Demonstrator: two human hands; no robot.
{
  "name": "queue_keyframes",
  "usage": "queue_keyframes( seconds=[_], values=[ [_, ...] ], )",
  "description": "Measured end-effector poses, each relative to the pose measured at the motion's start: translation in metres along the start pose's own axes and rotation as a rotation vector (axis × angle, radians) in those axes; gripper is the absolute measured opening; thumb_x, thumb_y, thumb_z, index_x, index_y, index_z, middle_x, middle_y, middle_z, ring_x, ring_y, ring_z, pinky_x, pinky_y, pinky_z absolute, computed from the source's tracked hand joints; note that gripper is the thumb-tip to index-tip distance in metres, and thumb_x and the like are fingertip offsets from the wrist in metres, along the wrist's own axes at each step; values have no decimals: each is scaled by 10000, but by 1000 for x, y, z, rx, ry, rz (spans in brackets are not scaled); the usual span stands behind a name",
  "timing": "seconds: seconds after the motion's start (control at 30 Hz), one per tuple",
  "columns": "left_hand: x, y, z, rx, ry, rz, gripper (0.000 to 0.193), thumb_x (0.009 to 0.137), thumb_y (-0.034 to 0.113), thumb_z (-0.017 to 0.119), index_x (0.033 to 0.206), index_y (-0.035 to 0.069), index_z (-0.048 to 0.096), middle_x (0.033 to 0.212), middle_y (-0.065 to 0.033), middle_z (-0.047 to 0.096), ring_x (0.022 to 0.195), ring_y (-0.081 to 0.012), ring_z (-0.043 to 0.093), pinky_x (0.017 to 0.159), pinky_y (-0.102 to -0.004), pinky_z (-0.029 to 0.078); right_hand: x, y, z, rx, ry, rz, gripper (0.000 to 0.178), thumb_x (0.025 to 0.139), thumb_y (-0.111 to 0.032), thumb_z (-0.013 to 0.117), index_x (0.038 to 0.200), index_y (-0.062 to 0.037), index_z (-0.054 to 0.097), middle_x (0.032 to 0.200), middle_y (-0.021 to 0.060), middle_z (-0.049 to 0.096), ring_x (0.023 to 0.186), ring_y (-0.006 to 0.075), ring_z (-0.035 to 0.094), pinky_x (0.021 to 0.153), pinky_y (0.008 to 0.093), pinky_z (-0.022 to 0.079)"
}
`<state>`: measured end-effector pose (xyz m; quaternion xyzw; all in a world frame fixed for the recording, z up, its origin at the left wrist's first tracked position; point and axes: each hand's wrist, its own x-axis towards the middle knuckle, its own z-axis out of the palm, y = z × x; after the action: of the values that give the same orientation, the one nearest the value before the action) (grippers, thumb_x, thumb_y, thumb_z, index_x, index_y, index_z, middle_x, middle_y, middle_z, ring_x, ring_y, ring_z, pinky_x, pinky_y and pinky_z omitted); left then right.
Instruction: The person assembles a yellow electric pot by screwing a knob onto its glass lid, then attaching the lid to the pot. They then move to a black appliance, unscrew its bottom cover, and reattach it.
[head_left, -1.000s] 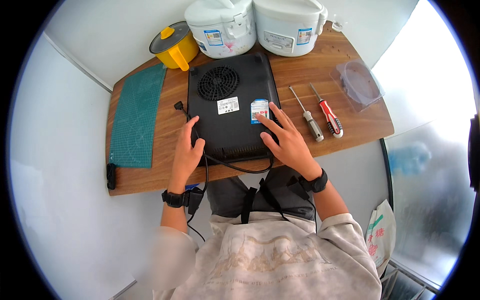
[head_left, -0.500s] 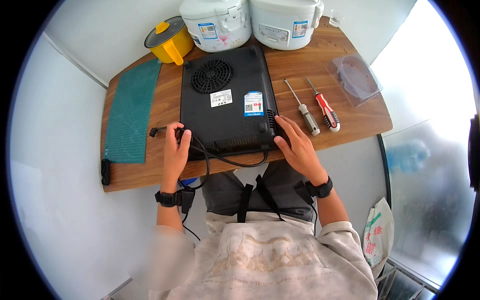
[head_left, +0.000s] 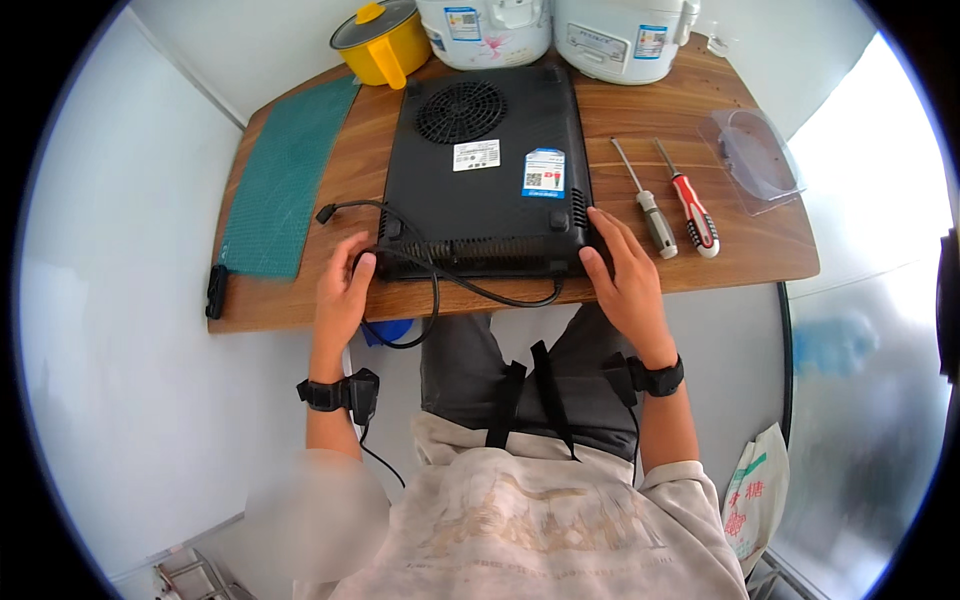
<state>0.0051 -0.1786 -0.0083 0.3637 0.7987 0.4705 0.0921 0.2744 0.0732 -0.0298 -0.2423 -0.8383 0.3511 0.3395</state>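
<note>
A black induction cooker (head_left: 430,195) lies upside down on the wooden table, its round fan grille and two labels facing up. From its near edge runs a black power cord (head_left: 500,299), looping over the left front corner and hanging partly past the table edge. The cord's plug (head_left: 325,213) rests left of the cooker. My left hand (head_left: 340,300) is open beside that corner, thumb and fingers apart, close to the cord; whether it touches the cord I cannot tell. My right hand (head_left: 632,290) lies open against the right front corner, fingers stretched along the side.
Right of the cooker lie a grey-handled screwdriver (head_left: 655,225) and a red-and-white one (head_left: 697,218), then a clear plastic tray (head_left: 752,160). A green cutting mat (head_left: 280,185) is at left. Behind stand a yellow pot (head_left: 385,50) and two white rice cookers (head_left: 485,35).
The whole view has shifted, so the table sits higher and further right. My left hand has come off the cooker's corner to the left. The cord's plug end lies further back.
</note>
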Motion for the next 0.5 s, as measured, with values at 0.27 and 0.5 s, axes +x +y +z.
queue_keyframes(
  seconds=[0.27,0.5],
  values=[
    [-12,4,-4,-379,21,-113,176,1034,132,570,1151,38,662,857,5,584,706,-61,492,637,-222,422,-2,3,3,2,1,-27,438,1005,-254,610,1387,-45,562,1363,202,598,1204,393,600,989,423,492],
    [-21,80,-20,-433,36,-79,188,976,39,560,1114,9,683,756,-28,598,537,-44,449,488,-208,360,-1,1,3,-2,6,-28,437,997,-245,619,1377,-37,563,1354,200,601,1190,398,604,984,430,494]
  ],
)
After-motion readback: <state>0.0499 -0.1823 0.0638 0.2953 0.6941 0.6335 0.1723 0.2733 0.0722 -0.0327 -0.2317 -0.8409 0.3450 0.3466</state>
